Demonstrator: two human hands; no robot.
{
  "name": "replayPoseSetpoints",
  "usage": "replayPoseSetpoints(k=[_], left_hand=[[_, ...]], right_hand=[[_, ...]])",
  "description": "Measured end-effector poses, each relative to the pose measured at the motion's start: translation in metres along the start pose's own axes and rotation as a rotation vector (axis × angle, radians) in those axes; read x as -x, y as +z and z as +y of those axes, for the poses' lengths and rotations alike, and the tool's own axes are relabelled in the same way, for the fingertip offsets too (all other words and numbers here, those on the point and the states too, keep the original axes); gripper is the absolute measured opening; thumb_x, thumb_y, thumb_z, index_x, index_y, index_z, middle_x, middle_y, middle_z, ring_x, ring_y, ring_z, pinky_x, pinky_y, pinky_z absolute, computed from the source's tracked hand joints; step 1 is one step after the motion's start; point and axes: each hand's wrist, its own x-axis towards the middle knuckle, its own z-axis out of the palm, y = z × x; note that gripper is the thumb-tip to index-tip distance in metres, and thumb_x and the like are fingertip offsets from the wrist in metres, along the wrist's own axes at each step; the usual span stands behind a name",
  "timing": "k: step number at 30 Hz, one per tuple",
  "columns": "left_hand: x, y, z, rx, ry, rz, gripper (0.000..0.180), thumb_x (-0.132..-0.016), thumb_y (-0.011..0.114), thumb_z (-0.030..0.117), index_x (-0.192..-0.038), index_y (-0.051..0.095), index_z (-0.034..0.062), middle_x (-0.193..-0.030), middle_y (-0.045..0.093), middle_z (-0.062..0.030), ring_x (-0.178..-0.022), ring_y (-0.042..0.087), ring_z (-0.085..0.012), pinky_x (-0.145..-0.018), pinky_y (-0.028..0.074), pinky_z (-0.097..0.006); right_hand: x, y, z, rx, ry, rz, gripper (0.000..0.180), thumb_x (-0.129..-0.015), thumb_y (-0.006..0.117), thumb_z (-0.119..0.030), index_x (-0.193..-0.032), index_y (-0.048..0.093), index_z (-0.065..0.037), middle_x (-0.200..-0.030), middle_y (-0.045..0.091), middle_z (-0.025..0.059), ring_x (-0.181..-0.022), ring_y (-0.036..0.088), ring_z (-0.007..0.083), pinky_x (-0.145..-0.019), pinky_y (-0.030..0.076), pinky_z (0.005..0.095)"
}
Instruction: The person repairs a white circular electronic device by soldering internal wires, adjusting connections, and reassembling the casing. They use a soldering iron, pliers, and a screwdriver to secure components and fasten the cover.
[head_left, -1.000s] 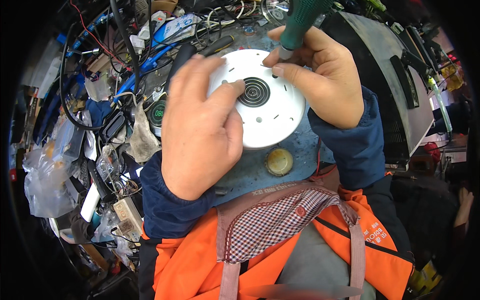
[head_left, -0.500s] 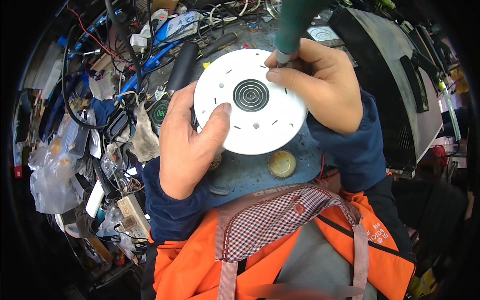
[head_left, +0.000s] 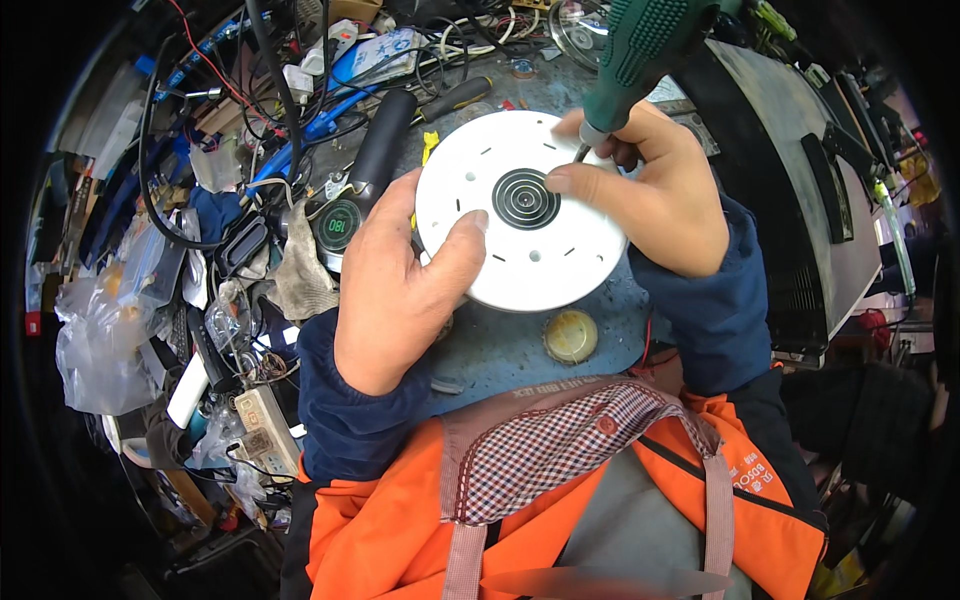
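Note:
A round white disc-shaped plate (head_left: 560, 270) is held above the bench, with dark concentric rings (head_left: 526, 199) at its centre and short slots and small holes around them. My left hand (head_left: 400, 285) grips its left edge, thumb on top and fingers underneath. At the upper right edge, my right hand (head_left: 665, 190) is closed around the lower end of a green-handled screwdriver (head_left: 640, 60). The handle leans up and to the right; its thin metal shaft points down at the plate between thumb and fingers. Where the tip meets the plate is hard to see.
A hot-air gun handle (head_left: 385, 135) with a round lit display (head_left: 338, 225) lies left of the plate. A small round yellowish dish (head_left: 571, 336) sits on the blue mat (head_left: 490, 350). Cables, tools and plastic bags (head_left: 110, 340) crowd the left. A large dark panel (head_left: 770, 180) stands right.
The screwdriver handle now leans further right and shows more. My right thumb has slid closer to the rings. The whole view has shifted slightly; my left hand keeps its grip.

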Motion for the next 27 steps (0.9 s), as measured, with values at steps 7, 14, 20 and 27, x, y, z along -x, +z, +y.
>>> replayPoseSetpoints(k=[7,14,20,27], left_hand=[[-0.002,-0.002,-0.001,-0.111,0.056,0.010,0.054,-0.099,0.075,0.027,-0.139,0.067,-0.0080,-0.121,0.081,-0.0246,-0.108,0.082,-0.0335,-0.094,0.062,-0.041],[-0.001,0.000,0.001,-0.066,0.015,0.007,0.053,-0.099,0.074,0.027,-0.139,0.068,-0.0074,-0.120,0.081,-0.0243,-0.108,0.081,-0.0332,-0.094,0.061,-0.041],[-0.003,-0.001,0.000,-0.130,0.070,0.003,0.051,-0.100,0.074,0.026,-0.139,0.068,-0.0072,-0.120,0.081,-0.0237,-0.106,0.081,-0.0301,-0.095,0.062,-0.040],[-0.001,-0.002,0.002,-0.072,0.089,0.002,0.054,-0.102,0.072,0.020,-0.149,0.063,-0.0057,-0.126,0.080,-0.0217,-0.110,0.078,-0.0256,-0.099,0.060,-0.038]], right_hand=[[-0.001,0.003,0.002,-0.230,0.299,-0.066,0.021,-0.091,0.088,-0.008,-0.105,0.080,0.005,-0.095,0.069,0.0070,-0.086,0.069,0.0134,-0.078,0.053,0.0292],[0.002,0.006,0.011,-0.250,0.147,-0.028,0.023,-0.088,0.091,-0.011,-0.102,0.080,0.003,-0.091,0.064,0.0059,-0.078,0.060,0.0145,-0.072,0.050,0.0312],[0.002,-0.002,0.012,-0.202,-0.102,0.092,0.060,-0.080,0.100,-0.012,-0.133,0.074,0.000,-0.116,0.065,0.0048,-0.103,0.058,0.0173,-0.093,0.053,0.0352],[-0.045,-0.034,-0.021,-0.128,-0.503,0.005,0.067,-0.086,0.087,-0.001,-0.148,0.062,-0.001,-0.134,0.061,0.0075,-0.122,0.057,0.0193,-0.103,0.053,0.0359]])
